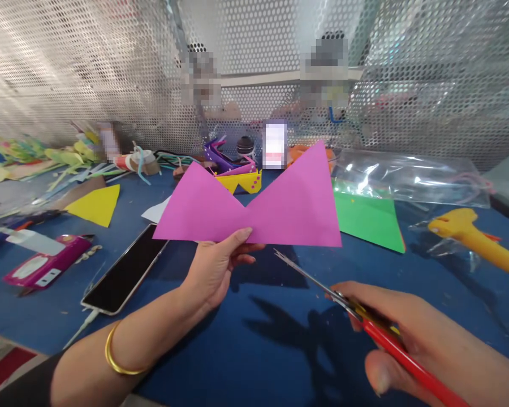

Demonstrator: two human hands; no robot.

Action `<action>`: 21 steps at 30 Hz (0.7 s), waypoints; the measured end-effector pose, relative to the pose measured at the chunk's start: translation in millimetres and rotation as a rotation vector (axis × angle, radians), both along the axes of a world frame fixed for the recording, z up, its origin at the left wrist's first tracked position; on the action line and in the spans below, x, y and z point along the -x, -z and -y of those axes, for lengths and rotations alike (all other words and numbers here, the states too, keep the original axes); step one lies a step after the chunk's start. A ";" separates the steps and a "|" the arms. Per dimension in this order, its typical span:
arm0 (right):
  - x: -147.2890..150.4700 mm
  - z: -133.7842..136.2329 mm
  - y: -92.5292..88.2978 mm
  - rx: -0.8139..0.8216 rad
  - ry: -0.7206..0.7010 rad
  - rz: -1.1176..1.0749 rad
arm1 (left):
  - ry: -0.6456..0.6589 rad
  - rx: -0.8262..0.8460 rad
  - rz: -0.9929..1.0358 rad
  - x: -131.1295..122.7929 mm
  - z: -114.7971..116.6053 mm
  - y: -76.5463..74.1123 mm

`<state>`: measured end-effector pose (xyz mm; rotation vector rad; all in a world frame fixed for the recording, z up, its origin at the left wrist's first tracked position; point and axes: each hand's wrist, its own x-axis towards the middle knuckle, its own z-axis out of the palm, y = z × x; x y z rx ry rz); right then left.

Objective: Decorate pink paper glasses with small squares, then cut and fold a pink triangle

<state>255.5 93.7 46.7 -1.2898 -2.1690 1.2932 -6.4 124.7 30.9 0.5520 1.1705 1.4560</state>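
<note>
A pink-purple sheet of paper (292, 206) with a V-shaped notch in its top edge stands upright in the middle of the view. My left hand (220, 260) pinches its bottom edge below the notch, thumb in front and fingers behind. In my right hand (398, 322) is a pair of scissors (385, 333) with red and yellow handles. Their blades point up and left, nearly closed, just below the paper and apart from it. My palm hides part of the handles.
A phone (121, 271) on a cable lies left, beside a magenta device (48, 261) and yellow paper (95, 204). Behind stand folded paper pieces (241, 180) and a lit screen (275, 144). Green paper (369, 217), clear plastic (407, 175) and a yellow glue gun (479, 237) lie right.
</note>
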 end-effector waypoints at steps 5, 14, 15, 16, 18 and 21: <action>-3.5 -2.7 1.3 -0.053 -0.016 0.098 | 0.019 -0.006 0.016 -2.3 5.6 -3.3; -8.8 -4.2 10.0 0.043 -0.057 0.191 | -0.016 -0.009 0.040 -2.7 6.8 -5.0; -8.4 -4.3 9.3 0.038 -0.050 0.191 | -0.010 -0.002 0.040 -3.1 7.3 -5.0; -7.6 -4.7 8.4 0.030 -0.041 0.188 | -0.001 0.006 0.039 -3.8 8.0 -5.0; -5.3 -5.5 7.0 0.015 -0.024 0.170 | 0.021 0.021 0.038 -5.5 9.9 -4.3; -2.6 -6.2 6.7 0.002 -0.010 0.148 | 0.055 0.046 0.034 -8.0 12.8 -2.1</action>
